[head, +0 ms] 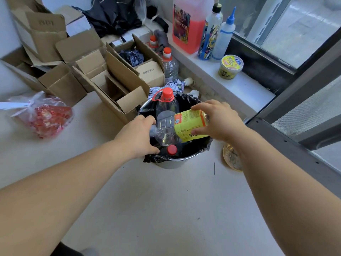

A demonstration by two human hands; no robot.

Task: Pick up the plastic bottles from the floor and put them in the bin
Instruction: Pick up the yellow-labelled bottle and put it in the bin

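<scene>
Head view, bin (172, 163): round metal pail on the pale floor, lined with a black bag (191, 102) folded over the rim.
Large clear bottle (167, 109): transparent plastic, red cap and red carry loop at the neck, standing tilted in the bin with its neck above the rim.
Crushed clear bottle (164, 133): dented transparent plastic, lying inside the bin against the large one.
Small red cap (172, 150): on a dark bottle low in the bin near the front rim; body mostly hidden.
Yellow-label bottle (191, 125): clear plastic wrapped in a yellow label with small print and dark characters too blurred to read; held over the bin mouth, touching the other bottles.
Left hand (137, 135): fingers curled around the crushed clear bottle at the bin's left rim.
Right hand (217, 121): thumb and fingers clamped on the yellow-label bottle from the right.
Floor bottles (169, 65): two clear bottles with red caps standing behind the bin, beside the cardboard boxes (110, 71).
Box writing: "W01" seen upside down on the far left flap; other print unreadable.
Window ledge: red jug (188, 26) with colourful label, blue bottle (210, 34), blue-tipped squeeze bottle (224, 37), yellow tub (230, 67); text illegible.
Red bag (44, 117): translucent plastic, on the floor at left.
</scene>
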